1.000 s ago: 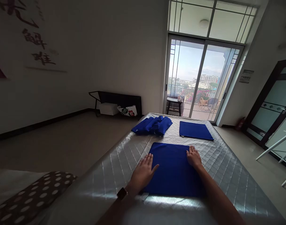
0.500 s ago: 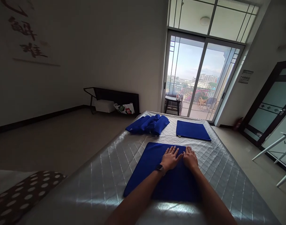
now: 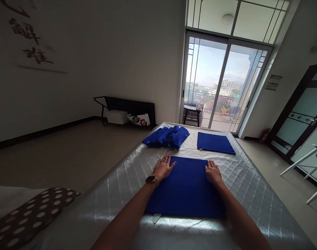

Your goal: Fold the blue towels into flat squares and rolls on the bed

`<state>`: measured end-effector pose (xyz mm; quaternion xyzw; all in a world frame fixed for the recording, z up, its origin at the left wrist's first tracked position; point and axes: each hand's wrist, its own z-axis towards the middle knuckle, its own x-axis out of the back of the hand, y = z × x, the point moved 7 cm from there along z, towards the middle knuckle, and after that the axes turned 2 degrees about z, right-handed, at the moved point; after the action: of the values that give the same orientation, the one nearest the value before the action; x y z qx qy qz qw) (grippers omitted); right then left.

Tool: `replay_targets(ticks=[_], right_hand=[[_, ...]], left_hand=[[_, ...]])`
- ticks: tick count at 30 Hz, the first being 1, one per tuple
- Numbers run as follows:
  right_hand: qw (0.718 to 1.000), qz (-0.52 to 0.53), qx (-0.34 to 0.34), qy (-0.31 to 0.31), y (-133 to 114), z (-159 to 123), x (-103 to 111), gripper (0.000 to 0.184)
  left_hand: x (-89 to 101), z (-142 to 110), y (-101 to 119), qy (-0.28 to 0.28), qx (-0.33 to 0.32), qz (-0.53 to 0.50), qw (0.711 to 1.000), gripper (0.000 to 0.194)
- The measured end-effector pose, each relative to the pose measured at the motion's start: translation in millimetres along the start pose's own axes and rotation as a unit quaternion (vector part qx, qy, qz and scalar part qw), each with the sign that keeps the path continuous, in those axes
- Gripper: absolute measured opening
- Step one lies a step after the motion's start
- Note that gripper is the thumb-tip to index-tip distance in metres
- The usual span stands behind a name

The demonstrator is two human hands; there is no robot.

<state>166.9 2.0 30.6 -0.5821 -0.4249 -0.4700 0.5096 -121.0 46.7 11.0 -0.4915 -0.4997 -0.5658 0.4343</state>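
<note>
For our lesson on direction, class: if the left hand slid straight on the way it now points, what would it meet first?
Past a strip of silver quilted cover, the left hand would probably meet the crumpled pile of blue cloth first, though depth is hard to judge here.

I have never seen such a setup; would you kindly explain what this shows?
There is no machine here, only a person's bare left hand, with a watch on its wrist, and right hand. The view comes from a camera worn on the head, looking forward and down. Both hands rest palm-down at the far corners of the near blue cloth, apparently gripping nothing. Beyond it, on the same silver quilted surface, are a rumpled blue pile and a second blue cloth.
</note>
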Motion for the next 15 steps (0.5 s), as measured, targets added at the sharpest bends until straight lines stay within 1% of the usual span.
replay_targets(ticks=[3, 6, 8, 9, 10, 13, 14, 15], right_hand=[[1.0, 0.0, -0.001, 0.001, 1, 0, 2, 0.061], [1.0, 0.003, -0.002, 0.007, 2, -1, 2, 0.061], [1.0, 0.006, -0.001, 0.009, 2, -1, 1, 0.061], [1.0, 0.008, -0.001, 0.01, 1, -1, 0, 0.061], [1.0, 0.01, -0.001, 0.01, 1, -1, 0, 0.062], [1.0, 0.012, -0.001, 0.01, 2, -1, -1, 0.062], [1.0, 0.012, 0.0, 0.009, 2, -1, -1, 0.061], [1.0, 0.012, 0.004, 0.008, 2, -1, -1, 0.061]], left_hand=[[-0.7, 4, 0, -0.007, -0.007, 0.01, 1.0, 0.083], [-1.5, 14, -1, -0.008, -0.008, 0.034, 0.999, 0.085], [-1.8, 23, 6, 0.0, 0.004, 0.047, 0.999, 0.086], [-1.8, 27, 16, 0.011, -0.005, 0.045, 0.999, 0.085], [-1.9, 30, 31, 0.025, -0.031, 0.036, 0.999, 0.083], [-5.8, 30, 94, 0.065, -0.16, -0.004, 0.985, 0.062], [-8.8, 28, 113, 0.071, -0.194, -0.013, 0.978, 0.054], [-12.6, 26, 129, 0.071, -0.214, -0.017, 0.974, 0.048]])
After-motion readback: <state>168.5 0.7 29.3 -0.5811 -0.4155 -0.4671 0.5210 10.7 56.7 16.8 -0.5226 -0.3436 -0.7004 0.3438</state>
